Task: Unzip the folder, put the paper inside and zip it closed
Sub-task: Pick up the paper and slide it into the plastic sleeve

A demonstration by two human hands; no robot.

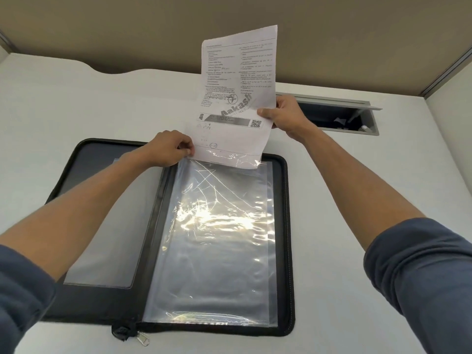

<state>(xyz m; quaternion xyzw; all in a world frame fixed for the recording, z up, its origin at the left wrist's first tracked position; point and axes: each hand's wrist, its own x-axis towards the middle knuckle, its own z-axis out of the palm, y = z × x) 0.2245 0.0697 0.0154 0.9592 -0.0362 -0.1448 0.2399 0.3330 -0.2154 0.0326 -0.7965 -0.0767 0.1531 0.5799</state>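
A white desk [76,103] has an open cable hatch [339,116], perhaps holding plugs; beige partition [127,29] behind.

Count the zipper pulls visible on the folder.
1: a metal zipper pull at the near edge of the open folder, by the spine. A second may be hidden in the dark fabric there.

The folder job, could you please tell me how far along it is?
Done: the folder lies unzipped and open. In hand: the right hand holds the paper while the left hand pinches the clear sleeve, only its bottom edge in. Left: slide it fully in, zip shut.
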